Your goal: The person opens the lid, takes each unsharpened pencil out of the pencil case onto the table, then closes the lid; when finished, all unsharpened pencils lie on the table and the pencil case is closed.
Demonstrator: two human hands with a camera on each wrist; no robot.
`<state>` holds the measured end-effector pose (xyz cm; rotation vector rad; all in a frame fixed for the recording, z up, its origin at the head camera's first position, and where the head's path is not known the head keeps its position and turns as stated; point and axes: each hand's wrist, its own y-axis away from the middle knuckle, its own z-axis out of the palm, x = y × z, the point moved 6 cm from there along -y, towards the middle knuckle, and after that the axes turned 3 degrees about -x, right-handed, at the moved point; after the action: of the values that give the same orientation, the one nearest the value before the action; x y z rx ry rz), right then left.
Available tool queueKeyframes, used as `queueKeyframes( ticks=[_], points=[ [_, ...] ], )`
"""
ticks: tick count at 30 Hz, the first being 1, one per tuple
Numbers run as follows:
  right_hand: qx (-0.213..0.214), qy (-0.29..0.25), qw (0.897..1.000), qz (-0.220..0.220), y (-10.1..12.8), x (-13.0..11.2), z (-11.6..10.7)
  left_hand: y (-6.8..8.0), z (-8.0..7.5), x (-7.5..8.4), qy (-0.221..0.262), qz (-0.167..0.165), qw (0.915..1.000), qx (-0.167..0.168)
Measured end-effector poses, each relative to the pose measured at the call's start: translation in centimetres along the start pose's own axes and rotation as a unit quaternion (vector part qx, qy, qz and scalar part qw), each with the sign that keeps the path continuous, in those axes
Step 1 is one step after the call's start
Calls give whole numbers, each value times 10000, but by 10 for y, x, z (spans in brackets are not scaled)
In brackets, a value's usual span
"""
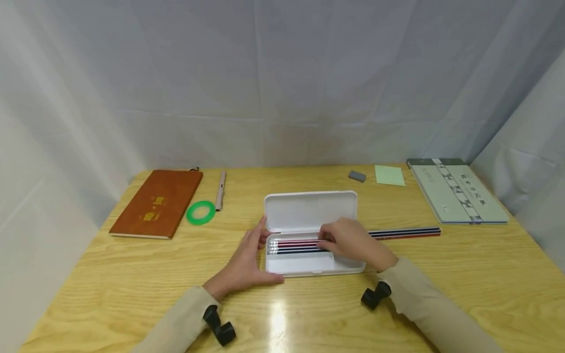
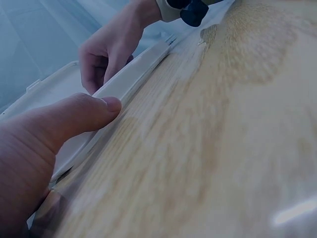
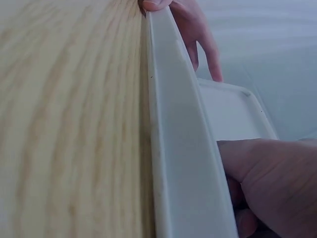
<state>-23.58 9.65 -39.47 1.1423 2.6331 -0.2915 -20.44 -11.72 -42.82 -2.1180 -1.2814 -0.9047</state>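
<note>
A white pencil case (image 1: 300, 266) lies with its lid (image 1: 311, 211) raised at the back. Inside its rear part are several red and dark blue pencils (image 1: 293, 247), silver ends to the left. My left hand (image 1: 244, 262) grips the case's left end, thumb along the front edge and fingers towards the hinge. In the left wrist view that thumb (image 2: 81, 115) presses the front wall. My right hand (image 1: 350, 240) reaches in with curled fingers and pinches pencils in the case; its fingertips are partly hidden. Several more pencils (image 1: 410, 233) lie on the table right of the case.
To the left are a brown notebook (image 1: 156, 203), a green tape roll (image 1: 191, 215) and a pale pen (image 1: 221, 191). Behind and right lie a grey eraser (image 1: 357, 176), green sticky notes (image 1: 390, 175) and a pale green book (image 1: 456, 193). A white curtain hangs behind the table.
</note>
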Motion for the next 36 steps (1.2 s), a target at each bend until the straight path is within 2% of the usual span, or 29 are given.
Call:
queueKeyframes(
  ticks=[4, 13, 18, 24, 29, 36],
  points=[
    [-77, -72, 9999, -57, 0, -3, 2, 0, 0, 0, 30, -7, 10000, 37],
    [-151, -263, 9992, 247, -2, -3, 5, 1, 0, 0, 51, 18, 10000, 17],
    [-127, -487, 9987, 114, -2, -3, 5, 0, 0, -1, -32, 30, 10000, 23],
    [-14, -236, 9997, -19, 3, -9, -3, 0, 1, -2, -87, 47, 9999, 28],
    [115, -171, 9997, 118, 21, 0, -17, 0, 1, 0, -61, 59, 10000, 11],
    [332, -609, 9948, 752, 73, 55, -31, 1, 0, 1, 12, -55, 10000, -13]
  ],
)
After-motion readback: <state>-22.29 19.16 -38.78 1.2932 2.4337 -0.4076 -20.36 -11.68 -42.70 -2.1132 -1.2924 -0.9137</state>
